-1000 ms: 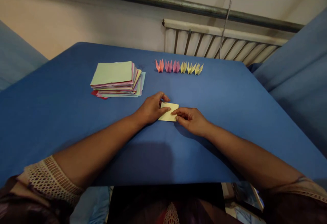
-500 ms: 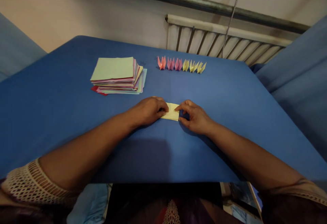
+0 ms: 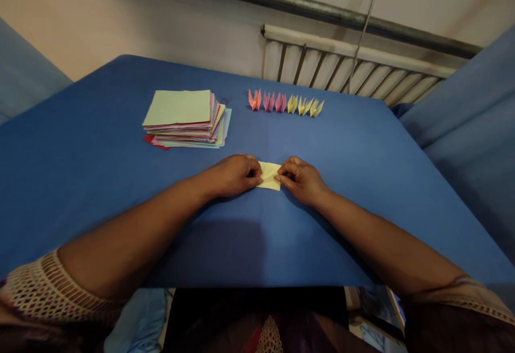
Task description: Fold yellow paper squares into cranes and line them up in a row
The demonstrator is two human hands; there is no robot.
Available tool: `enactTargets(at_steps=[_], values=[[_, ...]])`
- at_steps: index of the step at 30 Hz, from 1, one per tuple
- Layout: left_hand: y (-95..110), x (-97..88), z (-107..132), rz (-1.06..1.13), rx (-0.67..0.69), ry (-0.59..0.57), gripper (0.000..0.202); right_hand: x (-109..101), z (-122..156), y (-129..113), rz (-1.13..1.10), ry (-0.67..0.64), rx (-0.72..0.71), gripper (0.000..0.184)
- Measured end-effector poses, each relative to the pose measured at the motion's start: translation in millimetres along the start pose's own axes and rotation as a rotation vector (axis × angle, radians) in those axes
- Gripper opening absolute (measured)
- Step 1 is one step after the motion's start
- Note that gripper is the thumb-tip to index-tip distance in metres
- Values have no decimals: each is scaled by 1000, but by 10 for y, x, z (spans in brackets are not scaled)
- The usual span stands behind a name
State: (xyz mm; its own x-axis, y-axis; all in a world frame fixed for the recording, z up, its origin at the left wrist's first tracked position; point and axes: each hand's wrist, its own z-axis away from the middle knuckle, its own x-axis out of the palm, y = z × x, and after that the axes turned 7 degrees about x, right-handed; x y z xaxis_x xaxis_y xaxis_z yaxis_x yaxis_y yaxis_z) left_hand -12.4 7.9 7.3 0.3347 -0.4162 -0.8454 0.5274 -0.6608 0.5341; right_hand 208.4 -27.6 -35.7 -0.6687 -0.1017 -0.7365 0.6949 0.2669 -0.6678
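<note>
A small folded yellow paper (image 3: 269, 177) lies on the blue-covered table (image 3: 249, 245) in front of me. My left hand (image 3: 238, 175) pinches its left edge between thumb and fingers. On the opposite side, my right hand (image 3: 301, 180) has its thumb and fingertips closed on the right edge. A crease runs slantwise across the paper between the two hands. Fingers cover both ends of the paper, so the folds there are hidden.
A stack of coloured paper (image 3: 179, 109) stands at the back left. Several folded paper figures (image 3: 280, 103) in orange, pink and yellow form a row near the far edge. Behind the table are a radiator (image 3: 314, 63) and a pipe (image 3: 281, 1); a blue curtain (image 3: 462, 106) hangs at right.
My right thumb and fingers, apart before, have come together on the paper's right edge. My left hand keeps its pinch, its fingertips slightly further left.
</note>
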Motion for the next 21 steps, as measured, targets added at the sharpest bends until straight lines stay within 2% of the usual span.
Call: enactTargets(at_steps=[6,10,12,15,18,21], values=[[9,38,-14,-80,-68,15,11,-15,-24,-55,109,34,64,11],[42,34,-6,-19,-105,36,28,-13,-13,-56,132,28,56,11],[53,40,-11,2,-87,23,32,-4,-10,-37,132,29,45,10],[53,71,-30,-30,-37,19,25,8,-2,-3,118,42,28,1],[42,114,-48,-64,-68,54,22,5,13,16,107,36,-26,17],[23,137,-52,-57,-100,62,20,-16,30,5,166,-19,-81,21]])
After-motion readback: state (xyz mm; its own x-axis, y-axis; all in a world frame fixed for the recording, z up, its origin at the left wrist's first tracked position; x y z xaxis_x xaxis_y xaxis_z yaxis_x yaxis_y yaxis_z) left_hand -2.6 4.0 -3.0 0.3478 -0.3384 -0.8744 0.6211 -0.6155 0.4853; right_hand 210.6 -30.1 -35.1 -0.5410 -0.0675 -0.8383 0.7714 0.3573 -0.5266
